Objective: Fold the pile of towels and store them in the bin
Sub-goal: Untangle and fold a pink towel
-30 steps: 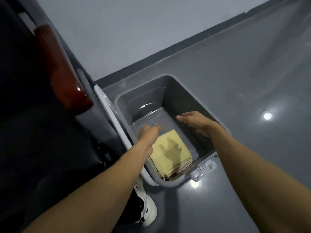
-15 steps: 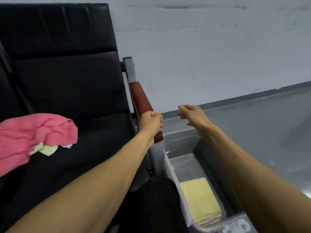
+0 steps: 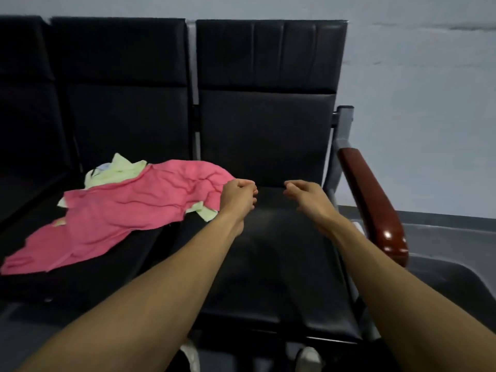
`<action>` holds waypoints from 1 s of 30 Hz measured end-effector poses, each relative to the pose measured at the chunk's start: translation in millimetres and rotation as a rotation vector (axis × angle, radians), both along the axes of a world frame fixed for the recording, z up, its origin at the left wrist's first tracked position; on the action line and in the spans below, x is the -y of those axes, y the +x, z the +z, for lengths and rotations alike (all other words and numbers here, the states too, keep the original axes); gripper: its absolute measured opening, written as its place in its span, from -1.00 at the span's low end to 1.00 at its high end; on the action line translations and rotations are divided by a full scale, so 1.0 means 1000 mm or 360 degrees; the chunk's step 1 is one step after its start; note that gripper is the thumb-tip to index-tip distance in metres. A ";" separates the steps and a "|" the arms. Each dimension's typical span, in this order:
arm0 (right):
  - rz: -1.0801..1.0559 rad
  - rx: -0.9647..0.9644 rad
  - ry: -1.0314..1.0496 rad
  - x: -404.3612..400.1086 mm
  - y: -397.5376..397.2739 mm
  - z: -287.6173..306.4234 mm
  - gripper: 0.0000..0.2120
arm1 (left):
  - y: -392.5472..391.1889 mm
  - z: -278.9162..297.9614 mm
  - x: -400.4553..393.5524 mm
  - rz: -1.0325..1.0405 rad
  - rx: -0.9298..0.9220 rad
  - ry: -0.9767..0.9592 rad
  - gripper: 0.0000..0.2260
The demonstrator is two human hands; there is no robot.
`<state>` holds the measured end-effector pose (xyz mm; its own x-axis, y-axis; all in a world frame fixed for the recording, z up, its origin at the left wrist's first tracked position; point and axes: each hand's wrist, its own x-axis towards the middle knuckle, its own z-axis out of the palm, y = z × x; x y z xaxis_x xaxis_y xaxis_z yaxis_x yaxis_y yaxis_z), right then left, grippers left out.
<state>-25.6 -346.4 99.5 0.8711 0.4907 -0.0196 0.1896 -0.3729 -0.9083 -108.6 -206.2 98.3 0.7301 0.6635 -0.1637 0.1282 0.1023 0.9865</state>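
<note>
Across the row of black padded seats (image 3: pixel 265 146) against a pale wall (image 3: pixel 418 76), both bare arms reach forward over the right-hand seat; the left hand (image 3: pixel 237 196) hovers at the right edge of the towel pile, fingers curled inward, and whether they pinch the cloth or merely touch it I cannot tell; the right hand (image 3: pixel 306 196) hangs just beside it, apart from any cloth, fingers loosely bent and its grip empty; a small gap separates the two hands. Left of them, the pile lies crumpled across the neighbouring seat, with a pink towel (image 3: pixel 120 210) spread on top and pale yellow-green towels (image 3: pixel 115 170) showing at its far edge and under its near right corner. To the right, a reddish-brown armrest (image 3: pixel 373 202) ends the row on a grey metal frame; beyond it, at the lower right, a dark grey rim of the bin (image 3: pixel 456 269) stands on the grey floor; its inside is out of sight. White shoe tips (image 3: pixel 308 355) show under the seat's near edge.
</note>
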 end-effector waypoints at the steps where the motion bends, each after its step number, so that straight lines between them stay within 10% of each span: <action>1: 0.0045 -0.0004 -0.0002 -0.018 -0.002 -0.008 -0.70 | -0.005 -0.007 -0.015 0.0036 -0.0006 -0.0008 -0.85; 15: 0.0374 0.0091 -0.0504 -0.167 0.010 -0.145 -0.68 | -0.008 -0.126 -0.131 0.0338 -0.0249 -0.0141 -0.85; 30: 0.0515 0.0686 -0.0949 -0.207 0.046 -0.190 -0.74 | 0.017 -0.191 -0.149 -0.0473 -0.1071 0.1409 -0.49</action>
